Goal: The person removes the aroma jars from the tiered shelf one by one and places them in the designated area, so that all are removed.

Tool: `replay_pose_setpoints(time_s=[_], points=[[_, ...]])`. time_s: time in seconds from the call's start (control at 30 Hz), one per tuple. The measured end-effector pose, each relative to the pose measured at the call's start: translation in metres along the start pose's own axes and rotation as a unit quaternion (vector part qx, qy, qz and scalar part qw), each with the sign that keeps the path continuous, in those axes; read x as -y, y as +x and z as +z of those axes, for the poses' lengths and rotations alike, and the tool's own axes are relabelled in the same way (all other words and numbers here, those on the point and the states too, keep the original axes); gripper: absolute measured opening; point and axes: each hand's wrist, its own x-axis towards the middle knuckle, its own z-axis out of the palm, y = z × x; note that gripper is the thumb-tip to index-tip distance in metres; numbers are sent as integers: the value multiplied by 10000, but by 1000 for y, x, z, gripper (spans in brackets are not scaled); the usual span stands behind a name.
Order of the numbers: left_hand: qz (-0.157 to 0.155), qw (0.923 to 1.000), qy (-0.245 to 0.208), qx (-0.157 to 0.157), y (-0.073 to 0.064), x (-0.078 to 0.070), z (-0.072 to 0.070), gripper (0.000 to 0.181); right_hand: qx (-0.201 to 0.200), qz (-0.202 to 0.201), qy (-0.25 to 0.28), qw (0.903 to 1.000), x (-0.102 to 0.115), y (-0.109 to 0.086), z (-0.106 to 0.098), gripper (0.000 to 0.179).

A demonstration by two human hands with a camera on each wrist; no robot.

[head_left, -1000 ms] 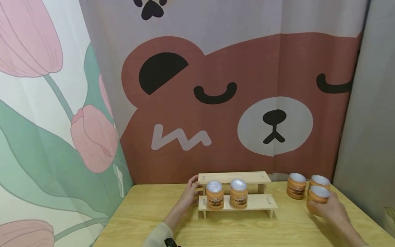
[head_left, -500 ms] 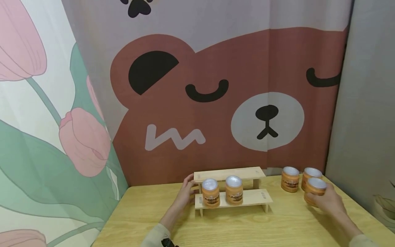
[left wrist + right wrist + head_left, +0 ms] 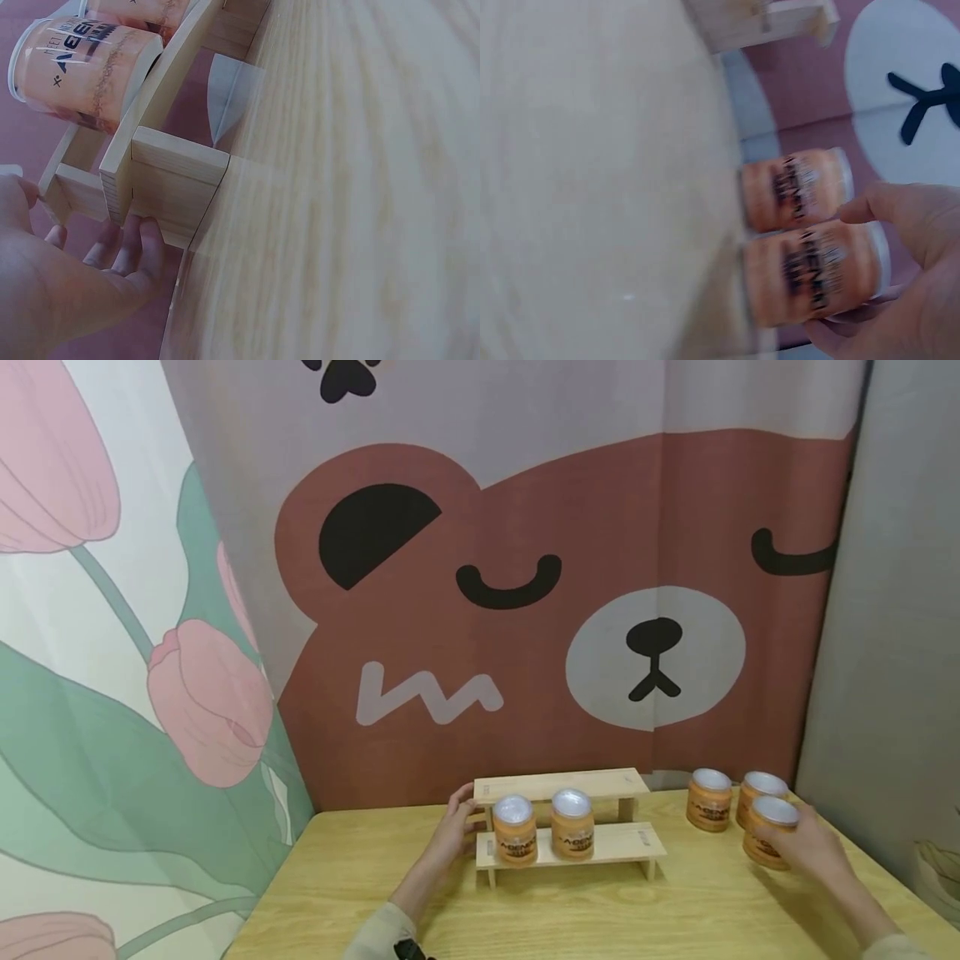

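In the head view my right hand [image 3: 817,852] grips an orange jar [image 3: 767,843] with a whitish lid, at the table's right side. The right wrist view shows the thumb on one side of this jar [image 3: 810,277] and the fingers on the other. My left hand [image 3: 450,831] touches the left end of a two-tier wooden stand [image 3: 622,843]. Its fingertips [image 3: 152,229] rest against the end of the stand in the left wrist view, with the fingers loosely bent. Two more orange jars, a left one [image 3: 516,839] and a right one [image 3: 573,835], stand upright on the lower tier.
Behind the gripped jar are two similar jars, one at the left [image 3: 709,806] and one partly hidden [image 3: 759,782]. All this is on a light wooden table [image 3: 570,918]. A bear-print curtain [image 3: 420,743] hangs along its back edge.
The head view has swung slightly, shifting everything left and up. My right hand keeps its grip on the jar, my left hand stays at the stand, and the standing jars keep their places.
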Motion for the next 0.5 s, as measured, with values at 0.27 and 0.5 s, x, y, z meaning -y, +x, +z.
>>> replay_pose_setpoints(time_s=[0.27,0.5], points=[[58,9999,-86,40,1,-3,1,57,-195,-173,-232,9994,32,-5,-21,81],[109,9999,-71,63,-1,-2,0,56,-273,-233,-243,9991,58,-11,-26,70]])
